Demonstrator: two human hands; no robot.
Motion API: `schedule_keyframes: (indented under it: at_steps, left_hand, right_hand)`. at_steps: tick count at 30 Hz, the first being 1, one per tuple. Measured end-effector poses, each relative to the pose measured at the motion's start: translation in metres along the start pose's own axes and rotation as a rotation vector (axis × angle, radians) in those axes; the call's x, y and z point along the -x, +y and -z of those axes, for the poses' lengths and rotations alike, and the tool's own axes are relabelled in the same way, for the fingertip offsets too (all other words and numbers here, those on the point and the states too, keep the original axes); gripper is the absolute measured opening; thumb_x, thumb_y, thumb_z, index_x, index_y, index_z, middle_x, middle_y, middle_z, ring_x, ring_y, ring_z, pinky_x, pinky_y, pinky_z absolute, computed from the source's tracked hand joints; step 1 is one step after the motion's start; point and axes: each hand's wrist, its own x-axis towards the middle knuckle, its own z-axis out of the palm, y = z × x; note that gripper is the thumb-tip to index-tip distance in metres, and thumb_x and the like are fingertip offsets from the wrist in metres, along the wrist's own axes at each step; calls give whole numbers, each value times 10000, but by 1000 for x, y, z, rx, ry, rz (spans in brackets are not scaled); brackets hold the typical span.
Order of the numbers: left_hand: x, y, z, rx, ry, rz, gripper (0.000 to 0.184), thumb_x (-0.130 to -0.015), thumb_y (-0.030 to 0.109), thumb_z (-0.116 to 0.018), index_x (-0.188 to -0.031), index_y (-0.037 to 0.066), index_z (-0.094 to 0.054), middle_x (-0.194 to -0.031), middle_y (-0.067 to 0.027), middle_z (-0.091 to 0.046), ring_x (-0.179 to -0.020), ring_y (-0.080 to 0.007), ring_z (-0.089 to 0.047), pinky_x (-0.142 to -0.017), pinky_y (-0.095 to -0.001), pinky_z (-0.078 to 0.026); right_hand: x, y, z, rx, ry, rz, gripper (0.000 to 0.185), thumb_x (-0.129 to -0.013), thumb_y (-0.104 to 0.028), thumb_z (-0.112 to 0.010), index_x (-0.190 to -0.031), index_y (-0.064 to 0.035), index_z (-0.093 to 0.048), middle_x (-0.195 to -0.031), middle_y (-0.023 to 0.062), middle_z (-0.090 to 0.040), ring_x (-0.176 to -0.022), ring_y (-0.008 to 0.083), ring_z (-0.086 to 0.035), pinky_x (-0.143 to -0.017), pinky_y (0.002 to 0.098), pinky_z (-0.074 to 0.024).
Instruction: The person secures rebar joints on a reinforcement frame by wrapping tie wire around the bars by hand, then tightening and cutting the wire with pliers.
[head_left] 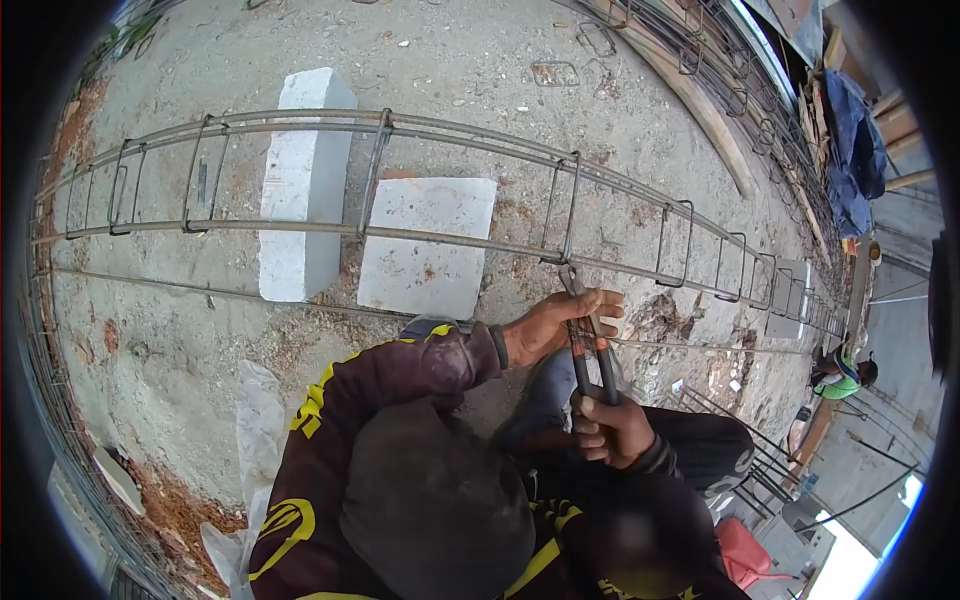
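A pair of pincers (583,345) with long dark handles stands with its jaws at the lower bar of a rebar cage (480,240), where a stirrup (572,210) meets that bar. My right hand (615,430) is closed round the handle ends. Near the jaws, my left hand (550,325) curls its fingers about the neck of the pincers; whether it also pinches a wire I cannot make out. The cage lies crosswise, over a tall white block (315,190) and a flat white block (428,240).
More rebar cages (690,50) and a wooden plank (700,100) lie at the upper right. A loose stirrup (555,74) rests on the rough concrete floor (450,80). Blue cloth (850,150) hangs at the right. A person in a green top (840,378) is farther off.
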Motion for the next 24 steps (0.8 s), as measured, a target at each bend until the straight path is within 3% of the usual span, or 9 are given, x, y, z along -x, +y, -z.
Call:
schedule_keyframes:
  at_steps: [3, 7, 10, 11, 14, 18, 19, 22, 24]
  left_hand:
    - [-2, 8, -5, 67, 4, 47, 528, -1026, 426, -465, -1330, -3, -511, -1236, -146, -637, -1102, -265, -646, -910, -366, -520]
    - [-3, 8, -10, -54, 198, 100, 509, -1012, 475, -486, -1218, 21, -585, -1097, -131, -701, -1048, -231, -670, -849, -332, -522]
    - [-9, 5, -19, -62, 265, 78, 518, -1008, 489, -487, -1220, 27, -586, -1108, -129, -699, -1046, -220, -670, -851, -321, -511]
    - [-9, 6, -19, -94, 258, 95, 533, -1006, 496, -487, -1243, 26, -572, -1167, -137, -681, -1110, -226, -642, -891, -334, -497]
    - [-2, 15, -19, -247, 255, 99, 549, -1009, 499, -476, -1275, 24, -547, -1236, -148, -653, -1183, -232, -604, -914, -356, -487]
    - [10, 26, -1, -275, 67, 84, 589, -1015, 459, -459, -1384, 0, -467, -1382, -189, -544, -1338, -281, -471, -1074, -406, -378]
    - [15, 34, 0, -290, -1, 83, 631, -1000, 440, -483, -1431, -15, -414, -1414, -207, -505, -1384, -315, -408, -1144, -432, -303]
    - [18, 49, 0, -153, -161, 97, 650, -990, 418, -505, -1450, -25, -380, -1418, -218, -495, -1383, -343, -405, -1162, -446, -289]
    - [23, 54, -8, -240, -124, 129, 660, -987, 390, -518, -1467, -29, -345, -1426, -217, -480, -1347, -358, -447, -1151, -460, -315]
  right_hand:
    - [-14, 18, 14, -191, -265, 5, 242, -912, -234, -689, -983, -32, -576, -733, 5, -514, -578, 131, -540, -511, 265, -462]
    - [-26, 22, 13, 696, 294, 529, 324, -880, -233, -639, -1073, 13, -553, -835, 87, -574, -719, 238, -625, -635, 366, -520]
    - [-29, 31, 1, 1313, 881, 1004, 386, -840, -205, -635, -1110, 46, -521, -917, 175, -583, -815, 330, -624, -704, 435, -517]
    - [-27, 33, 1, 1363, 874, 986, 491, -817, -209, -629, -1192, 75, -488, -978, 232, -570, -878, 393, -605, -730, 485, -505]
    - [-34, 46, -4, 1251, 836, 988, 540, -827, -206, -610, -1254, 94, -470, -963, 230, -575, -867, 392, -614, -738, 479, -504]
    - [-43, 55, 10, 932, 411, 838, 517, -919, -257, -584, -1284, 90, -465, -894, 184, -629, -687, 309, -634, -577, 428, -508]
    - [-31, 45, 2, 504, 103, 504, 563, -974, -365, -522, -1321, 75, -463, -885, 124, -648, -638, 201, -625, -499, 354, -507]
    - [-16, 37, -8, -400, -574, 389, 609, -998, -424, -435, -1373, 56, -441, -897, 89, -645, -655, 130, -614, -512, 285, -530]
    - [-24, 44, -4, -484, -650, 398, 650, -1018, -482, -383, -1412, 34, -412, -900, 83, -644, -680, 141, -636, -536, 282, -558]
